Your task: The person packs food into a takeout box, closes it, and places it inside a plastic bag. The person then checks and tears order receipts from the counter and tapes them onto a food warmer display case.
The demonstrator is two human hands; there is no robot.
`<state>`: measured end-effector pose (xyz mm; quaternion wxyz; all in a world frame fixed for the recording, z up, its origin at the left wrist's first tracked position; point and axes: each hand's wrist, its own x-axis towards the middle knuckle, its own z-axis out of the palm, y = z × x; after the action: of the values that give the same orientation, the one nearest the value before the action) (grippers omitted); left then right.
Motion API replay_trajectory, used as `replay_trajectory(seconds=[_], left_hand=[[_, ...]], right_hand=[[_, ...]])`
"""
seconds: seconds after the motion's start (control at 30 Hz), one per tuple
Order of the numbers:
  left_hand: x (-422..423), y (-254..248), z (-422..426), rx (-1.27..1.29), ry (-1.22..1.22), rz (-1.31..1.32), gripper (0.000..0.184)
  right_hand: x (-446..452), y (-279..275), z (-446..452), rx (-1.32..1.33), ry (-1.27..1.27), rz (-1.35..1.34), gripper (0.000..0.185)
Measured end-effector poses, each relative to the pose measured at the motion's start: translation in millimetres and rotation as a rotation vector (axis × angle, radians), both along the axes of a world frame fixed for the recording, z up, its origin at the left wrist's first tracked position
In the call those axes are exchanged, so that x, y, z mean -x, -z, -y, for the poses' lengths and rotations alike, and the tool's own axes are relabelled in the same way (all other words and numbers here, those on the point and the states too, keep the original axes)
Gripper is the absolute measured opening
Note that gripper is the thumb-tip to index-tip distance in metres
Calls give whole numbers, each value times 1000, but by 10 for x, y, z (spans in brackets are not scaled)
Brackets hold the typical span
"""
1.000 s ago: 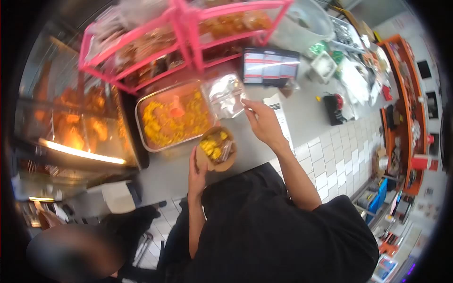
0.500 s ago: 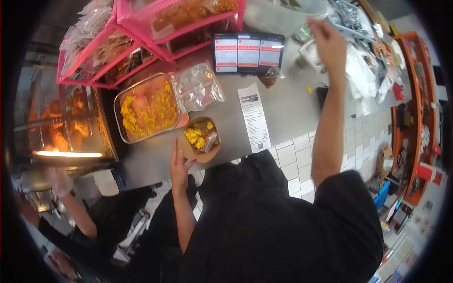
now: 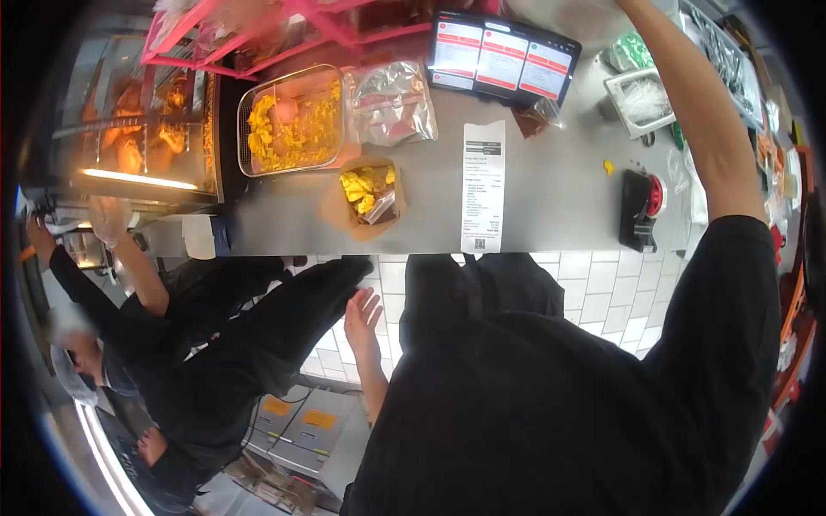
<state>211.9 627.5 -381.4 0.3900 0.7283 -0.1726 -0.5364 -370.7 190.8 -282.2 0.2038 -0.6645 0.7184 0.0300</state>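
My left hand (image 3: 364, 322) hangs below the counter's front edge with its fingers stretched out and nothing in it. Nearest to it on the counter stands an open brown cardboard food box (image 3: 372, 230), holding yellow pieces of food (image 3: 362, 184) and a small clear packet (image 3: 381, 209). My right forearm (image 3: 701, 112) reaches up and out past the top edge, so the right hand itself is hidden from view. To the right of the box lies a long printed receipt (image 3: 484, 193), flat on the counter.
Behind the box sit a wire basket (image 3: 243, 138) of yellow food and a clear-and-silver bag (image 3: 391, 103). A tablet (image 3: 503, 56) stands at the back. At right are a tape dispenser (image 3: 637, 215) and a white container (image 3: 638, 103). Two co-workers' arms (image 3: 142, 275) show at left.
My left hand has come away from the box and dropped below the counter edge. My right arm has reached farther up, taking the hand out of view. The view has shifted.
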Motion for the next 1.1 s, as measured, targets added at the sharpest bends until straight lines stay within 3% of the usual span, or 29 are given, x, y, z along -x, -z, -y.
replay_trajectory(seconds=[0.33,0.6,0.73,0.8,0.83,0.9,0.97,1.03,1.07,1.1], left_hand=[[255,384,-182,67,139,-65,55],[307,334,-82,18,220,-117,49],[244,437,-38,5,236,-109,45],[241,442,12,12,221,-96,45],[240,452,41,11,234,-83,44],[255,524,57,10,199,-91,43],[257,523,56,37,270,-40,43],[304,423,119,35,299,3,41],[333,396,171,17,356,49,41],[366,369,229,-2,418,97,41]], right_hand=[[216,65,96,-139,-163,17,41],[204,88,202,-186,-206,44,41],[157,50,306,-158,-247,73,41],[153,-1,257,-21,-237,134,42],[113,-78,183,165,-198,207,42],[-508,-612,-402,654,111,411,40],[-1230,-977,-1142,881,140,690,38],[-1708,-844,-1741,900,152,932,35],[-1973,-679,-2027,777,112,1143,35],[-2227,-385,-2198,600,-85,1412,39]])
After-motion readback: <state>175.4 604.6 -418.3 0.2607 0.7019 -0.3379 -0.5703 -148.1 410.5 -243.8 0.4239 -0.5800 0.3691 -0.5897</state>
